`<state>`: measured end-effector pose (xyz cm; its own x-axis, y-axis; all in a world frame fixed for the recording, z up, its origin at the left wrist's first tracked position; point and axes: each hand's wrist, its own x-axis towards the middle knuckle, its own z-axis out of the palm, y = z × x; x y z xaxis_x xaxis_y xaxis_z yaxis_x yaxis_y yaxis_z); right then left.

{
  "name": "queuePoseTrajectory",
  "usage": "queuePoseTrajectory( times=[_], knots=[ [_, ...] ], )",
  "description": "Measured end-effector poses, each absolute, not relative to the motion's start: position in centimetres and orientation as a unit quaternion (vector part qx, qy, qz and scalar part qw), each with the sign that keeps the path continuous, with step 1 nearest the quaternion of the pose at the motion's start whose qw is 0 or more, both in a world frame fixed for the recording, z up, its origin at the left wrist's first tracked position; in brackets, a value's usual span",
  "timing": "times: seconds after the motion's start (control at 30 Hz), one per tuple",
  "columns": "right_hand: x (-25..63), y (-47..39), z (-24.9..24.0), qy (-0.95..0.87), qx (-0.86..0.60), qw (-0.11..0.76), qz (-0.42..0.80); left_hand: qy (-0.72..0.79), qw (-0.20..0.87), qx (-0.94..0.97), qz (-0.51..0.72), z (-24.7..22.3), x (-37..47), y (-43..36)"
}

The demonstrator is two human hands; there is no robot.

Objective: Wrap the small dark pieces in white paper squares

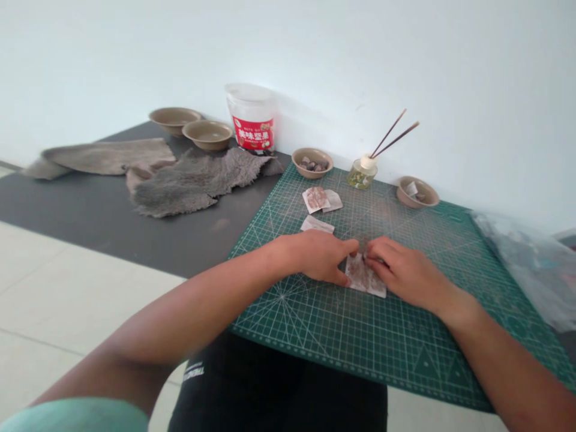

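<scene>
A pale paper piece with brown smears [366,281] lies flat on the green cutting mat [310,318]. My left hand [321,255] rests at its left edge, thumb and forefinger apart, with nothing seen between them. Over the paper's upper part, my right hand [400,270] has its fingertips pressed together; what they hold, if anything, is too small to name. Beyond my left hand lie a white paper piece [317,224], a brown-smeared one [315,198] and another pale one [333,201].
Along the wall stand a bowl of small brown pieces [312,163], a reed diffuser [362,173], another bowl [417,192], a red-labelled tub [252,120] and two bowls [207,135]. Grey cloth [193,180] lies left, clear plastic [531,258] right.
</scene>
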<state>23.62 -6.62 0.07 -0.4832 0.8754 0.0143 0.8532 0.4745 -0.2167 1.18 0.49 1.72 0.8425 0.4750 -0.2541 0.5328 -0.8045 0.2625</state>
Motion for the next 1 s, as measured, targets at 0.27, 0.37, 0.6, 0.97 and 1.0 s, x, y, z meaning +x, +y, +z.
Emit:
queuePoseTrajectory(
  times=[0.27,0.37,0.6,0.97,1.0],
  knots=[
    [24.00,-6.79,0.30,-0.860,-0.501,0.055,0.086,0.275,0.168,0.942,-0.094,1.74,1.27,0.49],
    [24.14,-6.90,0.48,-0.860,-0.497,0.042,0.104,0.275,0.169,0.941,-0.098,1.70,1.29,0.52],
    [23.86,-6.67,0.25,-0.866,-0.492,0.065,0.061,0.274,0.172,0.942,-0.090,1.81,1.18,0.48],
    [24.06,-6.87,0.46,-0.850,-0.520,0.046,0.076,0.274,0.172,0.942,-0.090,1.76,1.27,0.49],
    [24.08,-6.94,0.54,-0.861,-0.496,0.026,0.108,0.272,0.174,0.942,-0.092,1.78,1.26,0.50]
  ],
)
